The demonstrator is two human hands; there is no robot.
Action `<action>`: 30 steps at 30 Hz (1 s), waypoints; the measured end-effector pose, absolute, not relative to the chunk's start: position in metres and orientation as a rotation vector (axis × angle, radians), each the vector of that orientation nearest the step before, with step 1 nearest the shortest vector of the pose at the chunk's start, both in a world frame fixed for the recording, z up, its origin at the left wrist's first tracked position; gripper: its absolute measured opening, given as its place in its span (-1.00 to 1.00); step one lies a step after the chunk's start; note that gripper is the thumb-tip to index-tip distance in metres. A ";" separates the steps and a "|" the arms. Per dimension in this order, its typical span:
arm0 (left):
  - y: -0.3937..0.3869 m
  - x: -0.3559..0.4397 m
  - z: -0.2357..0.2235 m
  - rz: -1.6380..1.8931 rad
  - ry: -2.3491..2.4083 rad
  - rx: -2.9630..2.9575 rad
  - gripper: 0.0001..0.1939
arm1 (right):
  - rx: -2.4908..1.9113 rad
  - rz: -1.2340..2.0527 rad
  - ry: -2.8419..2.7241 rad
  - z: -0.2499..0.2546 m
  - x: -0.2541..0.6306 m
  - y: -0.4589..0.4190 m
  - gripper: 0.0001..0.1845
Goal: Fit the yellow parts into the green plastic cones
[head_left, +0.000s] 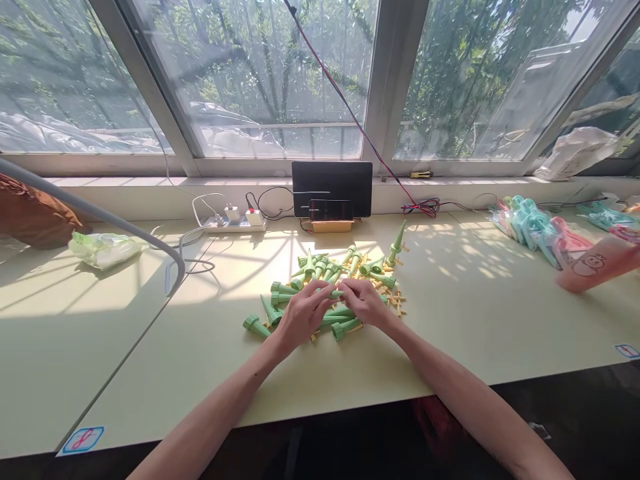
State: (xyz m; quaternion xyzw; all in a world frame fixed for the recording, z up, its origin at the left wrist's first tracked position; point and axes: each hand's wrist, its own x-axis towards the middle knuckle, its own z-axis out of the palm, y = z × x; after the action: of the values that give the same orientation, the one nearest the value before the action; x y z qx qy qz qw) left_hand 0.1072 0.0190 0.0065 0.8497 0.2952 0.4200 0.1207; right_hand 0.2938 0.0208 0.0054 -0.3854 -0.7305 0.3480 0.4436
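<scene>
My left hand is closed around a green plastic watering spike, held just above the pile. My right hand pinches at the spike's pointed end, its fingertips close to those of the left. Whether a small part sits between the right fingers is hidden. Around and beneath both hands lie several more ribbed-capped green spikes, mostly on their sides. Small yellow valve pieces are scattered among them, mainly to the right. One green spike with a yellow piece stands point up behind my right hand.
Behind the pile, a dark tablet and a phone lean on a small stand. A power strip with cables lies left of them. Bagged pastel items and a pink pouch are at right; a grey tube crosses at left.
</scene>
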 end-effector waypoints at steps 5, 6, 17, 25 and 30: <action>0.018 0.110 0.008 1.241 0.883 2.427 -0.80 | -0.970 0.852 -1.801 0.005 0.294 0.021 -0.56; 0.019 0.111 0.009 1.243 0.896 2.396 -0.82 | -0.972 0.839 -1.804 0.005 0.294 0.021 -0.56; 0.015 0.113 0.022 0.967 0.952 1.692 -0.59 | -0.948 0.725 -1.871 0.009 0.294 0.020 -0.55; 0.014 0.114 0.024 0.917 0.995 1.634 -0.60 | -0.942 0.665 -1.899 0.008 0.293 0.019 -0.57; 0.016 0.115 0.017 1.014 1.010 1.781 -0.61 | -0.948 0.650 -1.905 0.005 0.294 0.021 -0.60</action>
State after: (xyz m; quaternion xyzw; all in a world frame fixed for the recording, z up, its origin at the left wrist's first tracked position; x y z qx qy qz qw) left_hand 0.1152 0.0155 0.0172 0.7091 0.4022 0.4038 0.4152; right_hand 0.2940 0.0213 0.0055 -0.3820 -0.7679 0.2621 0.4424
